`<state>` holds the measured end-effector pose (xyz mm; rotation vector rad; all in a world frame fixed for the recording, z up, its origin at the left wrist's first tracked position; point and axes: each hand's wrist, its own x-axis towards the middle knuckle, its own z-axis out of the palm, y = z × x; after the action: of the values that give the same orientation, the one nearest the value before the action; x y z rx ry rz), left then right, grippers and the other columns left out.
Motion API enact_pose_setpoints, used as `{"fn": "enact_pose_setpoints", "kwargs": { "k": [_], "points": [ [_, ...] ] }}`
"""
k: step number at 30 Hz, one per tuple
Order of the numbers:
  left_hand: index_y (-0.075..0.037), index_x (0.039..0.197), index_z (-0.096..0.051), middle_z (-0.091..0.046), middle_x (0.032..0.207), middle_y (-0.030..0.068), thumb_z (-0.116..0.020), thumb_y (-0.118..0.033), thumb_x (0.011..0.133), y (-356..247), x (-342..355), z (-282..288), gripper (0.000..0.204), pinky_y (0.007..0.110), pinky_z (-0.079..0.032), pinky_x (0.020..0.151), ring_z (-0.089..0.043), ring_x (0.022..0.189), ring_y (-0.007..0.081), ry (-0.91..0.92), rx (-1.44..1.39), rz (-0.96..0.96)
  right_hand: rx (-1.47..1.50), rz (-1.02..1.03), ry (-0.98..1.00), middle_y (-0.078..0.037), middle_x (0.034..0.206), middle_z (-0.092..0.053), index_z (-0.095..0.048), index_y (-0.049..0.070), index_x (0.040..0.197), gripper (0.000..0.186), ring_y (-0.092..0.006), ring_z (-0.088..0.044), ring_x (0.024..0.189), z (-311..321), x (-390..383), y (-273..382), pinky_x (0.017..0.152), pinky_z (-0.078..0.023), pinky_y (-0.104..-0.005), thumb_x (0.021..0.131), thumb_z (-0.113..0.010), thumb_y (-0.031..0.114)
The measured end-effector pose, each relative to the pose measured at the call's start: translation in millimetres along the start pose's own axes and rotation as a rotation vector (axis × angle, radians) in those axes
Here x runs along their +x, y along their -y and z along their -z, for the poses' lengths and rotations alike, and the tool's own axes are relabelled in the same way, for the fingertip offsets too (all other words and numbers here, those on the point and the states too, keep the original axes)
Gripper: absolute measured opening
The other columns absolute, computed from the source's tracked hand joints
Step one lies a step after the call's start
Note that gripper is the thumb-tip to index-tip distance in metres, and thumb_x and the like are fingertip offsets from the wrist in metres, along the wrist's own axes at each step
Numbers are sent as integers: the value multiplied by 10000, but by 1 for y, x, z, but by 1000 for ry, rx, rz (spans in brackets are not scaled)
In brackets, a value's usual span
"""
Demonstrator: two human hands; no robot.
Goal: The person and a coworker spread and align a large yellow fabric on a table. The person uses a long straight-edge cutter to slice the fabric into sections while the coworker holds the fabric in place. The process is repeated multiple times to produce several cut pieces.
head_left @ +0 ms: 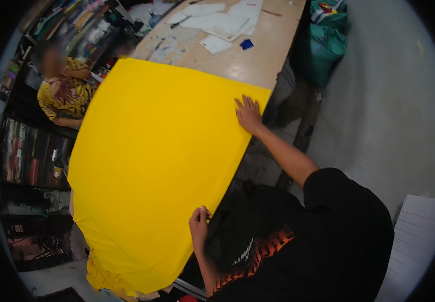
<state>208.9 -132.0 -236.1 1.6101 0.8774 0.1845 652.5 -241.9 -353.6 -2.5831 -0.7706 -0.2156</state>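
Note:
A wide sheet of yellow fabric (147, 151) lies spread over a long table, smooth across its middle and bunched at the near left end. My right hand (249, 116) rests flat on it by the far right corner, fingers spread. Lower down along the same edge, my left hand (200, 221) has its fingers and thumb pinched together at the fabric's border. What lies right between those fingertips is partly hidden.
Beyond the fabric, the bare tabletop (258, 63) carries white paper pieces (217, 22) and a small blue piece (246, 44). Green bags (325, 48) stand on the floor at the right. Another person in a patterned yellow shirt (74, 93) is across the table, near shelves of folded material (31, 151).

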Motion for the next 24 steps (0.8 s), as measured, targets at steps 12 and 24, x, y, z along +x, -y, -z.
{"fn": "enact_pose_setpoints", "kwargs": {
  "k": [12,24],
  "points": [
    [-18,895,-702,-692,803,123,-589,-324,1083,277,-110,8,377,410,-507,746,-649,769,231,-90,398,584,263,-676,224,-343,1584,-425,-353,-71,1579,605,-461,-426,1479,-55,-271,-210,1238,-342,-470,1048,-560,130],
    [-14,962,-713,-706,885,134,-600,-305,1064,332,-99,1,328,412,-512,795,-662,842,243,44,209,645,210,-507,1381,-198,1206,-713,-646,-6,1343,456,-334,-688,1068,-81,-375,-226,944,-537,-441,994,-595,283]
  ]
}}
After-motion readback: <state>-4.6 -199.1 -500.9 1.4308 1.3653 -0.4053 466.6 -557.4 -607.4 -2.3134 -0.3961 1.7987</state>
